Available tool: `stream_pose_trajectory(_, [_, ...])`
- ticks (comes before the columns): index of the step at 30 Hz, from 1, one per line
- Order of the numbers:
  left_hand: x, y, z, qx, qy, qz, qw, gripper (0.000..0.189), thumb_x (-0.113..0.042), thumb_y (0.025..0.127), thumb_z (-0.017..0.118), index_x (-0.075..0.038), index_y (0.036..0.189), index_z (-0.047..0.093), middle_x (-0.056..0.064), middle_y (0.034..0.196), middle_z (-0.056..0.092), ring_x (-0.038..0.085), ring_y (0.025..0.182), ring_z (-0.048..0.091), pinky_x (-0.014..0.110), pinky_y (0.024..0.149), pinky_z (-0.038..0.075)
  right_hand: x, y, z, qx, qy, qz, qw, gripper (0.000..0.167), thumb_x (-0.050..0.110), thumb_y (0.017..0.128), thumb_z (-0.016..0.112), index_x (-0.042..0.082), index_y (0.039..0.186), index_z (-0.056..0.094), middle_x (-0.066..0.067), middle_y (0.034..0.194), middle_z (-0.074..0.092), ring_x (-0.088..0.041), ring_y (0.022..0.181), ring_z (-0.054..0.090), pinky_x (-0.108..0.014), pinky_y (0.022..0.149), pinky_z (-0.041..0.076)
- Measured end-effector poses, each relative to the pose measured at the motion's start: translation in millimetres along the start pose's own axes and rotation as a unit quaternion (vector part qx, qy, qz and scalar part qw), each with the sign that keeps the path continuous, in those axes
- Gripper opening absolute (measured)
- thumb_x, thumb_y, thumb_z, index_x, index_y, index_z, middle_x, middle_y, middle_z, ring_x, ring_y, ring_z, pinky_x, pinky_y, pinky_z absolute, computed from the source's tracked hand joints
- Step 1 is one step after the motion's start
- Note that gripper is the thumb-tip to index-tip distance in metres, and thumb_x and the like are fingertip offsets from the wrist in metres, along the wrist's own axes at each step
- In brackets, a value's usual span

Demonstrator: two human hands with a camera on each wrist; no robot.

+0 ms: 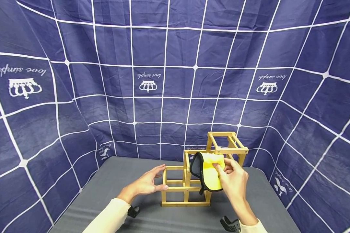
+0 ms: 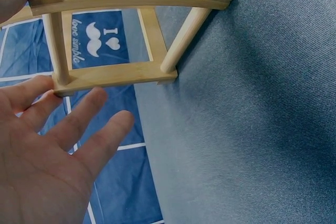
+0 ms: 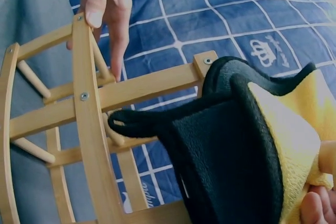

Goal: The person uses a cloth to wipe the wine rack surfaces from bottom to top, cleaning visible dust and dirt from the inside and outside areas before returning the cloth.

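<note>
A stepped wooden rack (image 1: 186, 204) of pale slats and round rods stands on the grey surface, its tallest tier at the right. My left hand (image 1: 145, 182) spans the low left end, thumb at the near corner and fingertips at the far one. In the left wrist view, the left hand's other fingers (image 2: 113, 137) spread beside the end slat. My right hand (image 1: 235, 178) pinches a folded towel (image 1: 212, 173), yellow on one face, dark grey on the other, with black edging. The towel overlaps the middle tier; its hanging loop (image 3: 131, 123) sticks out toward the rack.
Dark blue cloth (image 1: 175, 110) with white grid lines hangs around the back and both sides. A grey cloth-covered surface (image 1: 116, 181) lies beneath the rack. Black straps (image 1: 229, 224) sit at both wrists. The rack's top tier (image 1: 230, 150) rises just above my right hand.
</note>
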State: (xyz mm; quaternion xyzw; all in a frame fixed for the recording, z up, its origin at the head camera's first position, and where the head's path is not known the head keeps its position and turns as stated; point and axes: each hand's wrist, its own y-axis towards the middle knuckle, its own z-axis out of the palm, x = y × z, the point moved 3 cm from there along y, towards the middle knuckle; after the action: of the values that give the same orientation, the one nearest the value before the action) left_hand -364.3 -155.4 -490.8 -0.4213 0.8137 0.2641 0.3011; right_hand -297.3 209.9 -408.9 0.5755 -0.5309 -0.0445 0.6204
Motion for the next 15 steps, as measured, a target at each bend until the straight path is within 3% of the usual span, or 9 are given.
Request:
stream_pose_trajectory(9, [-1.2,-1.5,3.2,0.002,0.004,-0.002,1.0,0.098,-0.038,0.102,0.091,0.006,0.175,0.043,0.025,0.187,0.039,0.054,0.152,0.066,0.07,0.128,0.054,-8.4,-6.5,-22.8,-0.042,0.083,0.01,0.9956,0.033,-0.006,0.082,0.102,0.002,0.112,0.09,-0.01,0.084,0.081,0.011,0.072,0.064,-0.002,0.071,0.052])
stream_pose_trajectory(15, [-3.3,-0.6,1.7,-0.003,0.007,0.0,1.0,0.097,-0.037,0.102,0.091,0.006,0.175,0.043,0.025,0.187,0.039,0.054,0.151,0.067,0.069,0.128,0.054,-19.9,-4.1,-52.2,-0.036,0.15,-0.021,0.9878,0.04,-0.025,0.082,0.091,-0.008,0.118,0.085,0.015,0.104,0.079,0.006,0.096,0.071,-0.003,0.094,0.057])
